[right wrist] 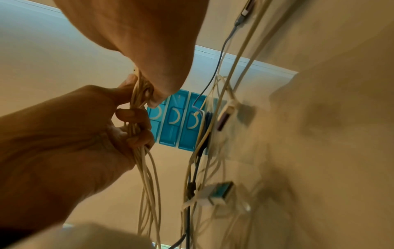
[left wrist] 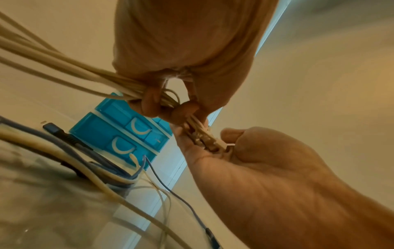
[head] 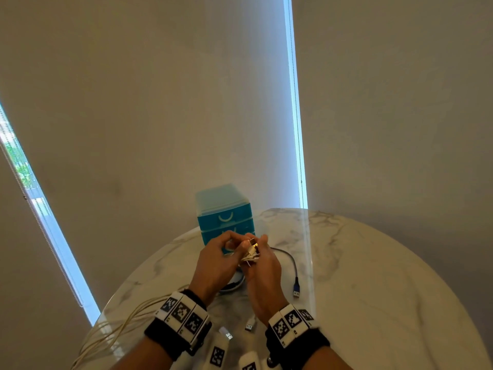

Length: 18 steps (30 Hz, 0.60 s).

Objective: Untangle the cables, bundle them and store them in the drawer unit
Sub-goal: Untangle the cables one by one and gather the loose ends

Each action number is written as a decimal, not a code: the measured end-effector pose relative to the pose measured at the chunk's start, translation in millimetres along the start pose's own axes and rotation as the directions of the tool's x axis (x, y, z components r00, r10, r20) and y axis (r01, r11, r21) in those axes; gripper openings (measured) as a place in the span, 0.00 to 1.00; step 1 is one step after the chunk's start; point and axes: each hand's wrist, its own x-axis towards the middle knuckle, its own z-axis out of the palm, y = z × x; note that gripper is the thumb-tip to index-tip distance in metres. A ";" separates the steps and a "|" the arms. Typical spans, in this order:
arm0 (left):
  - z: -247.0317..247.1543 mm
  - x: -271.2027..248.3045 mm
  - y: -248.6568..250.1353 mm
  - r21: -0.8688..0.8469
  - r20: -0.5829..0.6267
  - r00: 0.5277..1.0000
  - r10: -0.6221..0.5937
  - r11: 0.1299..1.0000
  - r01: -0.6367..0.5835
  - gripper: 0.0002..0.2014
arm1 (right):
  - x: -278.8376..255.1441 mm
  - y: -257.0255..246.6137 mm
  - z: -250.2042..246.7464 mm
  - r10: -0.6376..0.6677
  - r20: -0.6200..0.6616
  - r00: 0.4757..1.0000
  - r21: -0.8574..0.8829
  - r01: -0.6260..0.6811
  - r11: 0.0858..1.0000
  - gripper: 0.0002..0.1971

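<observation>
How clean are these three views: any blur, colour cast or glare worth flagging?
Head view: bright strips of daylight beside the blinds, drawer unit slightly soft, wide-angle bending at the edges. Left wrist view: warm orange cast, near tabletop smeared. Right wrist view: same cast, right side blurred, USB plug soft, white cable bundle fairly sharp.

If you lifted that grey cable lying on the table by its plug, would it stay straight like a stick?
Probably not. The grey cable already lies in a loose curve on the table, so it would likely droop and dangle. It looks thin, so probably light. Its metal plug might swing or slide on the smooth marble-look top.
</observation>
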 end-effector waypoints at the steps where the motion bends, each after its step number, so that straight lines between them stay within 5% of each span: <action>1: 0.3 -0.1 -0.4 0.013 0.019 1.000 -0.007 1.000 0.007 0.06 | 0.1 0.2 -0.4 -0.003 0.016 1.000 -0.041 0.003 0.999 0.20; 4: 6.7 0.6 -8.2 0.084 0.088 0.994 -0.069 0.995 0.061 0.08 | 4.9 6.3 -5.2 -0.034 -0.046 0.998 -0.167 0.026 0.986 0.12; 8: 11.4 -4.7 -4.8 -0.098 0.098 0.976 -0.197 0.974 0.206 0.13 | 7.8 7.5 -11.1 -0.064 -0.088 0.994 -0.233 0.042 0.972 0.11; 12: -2.0 3.4 12.7 0.199 0.257 0.899 -0.355 0.930 0.310 0.15 | 2.8 5.7 -6.8 -0.135 -0.048 0.990 -0.316 0.113 0.942 0.12; 14: -10.3 7.9 23.5 0.330 0.363 0.855 -0.370 0.909 0.254 0.23 | 0.4 5.0 -4.4 -0.128 -0.020 0.992 -0.307 0.116 0.945 0.13; 16: -15.1 14.2 28.7 0.355 0.420 0.824 -0.380 0.905 0.236 0.28 | 1.0 1.6 -4.7 -0.110 0.023 0.994 -0.272 0.113 0.956 0.14; 18: -20.8 20.3 24.5 0.289 0.399 0.845 -0.356 0.923 0.252 0.28 | 2.7 -3.1 -3.1 -0.067 0.047 0.997 -0.153 0.073 0.985 0.13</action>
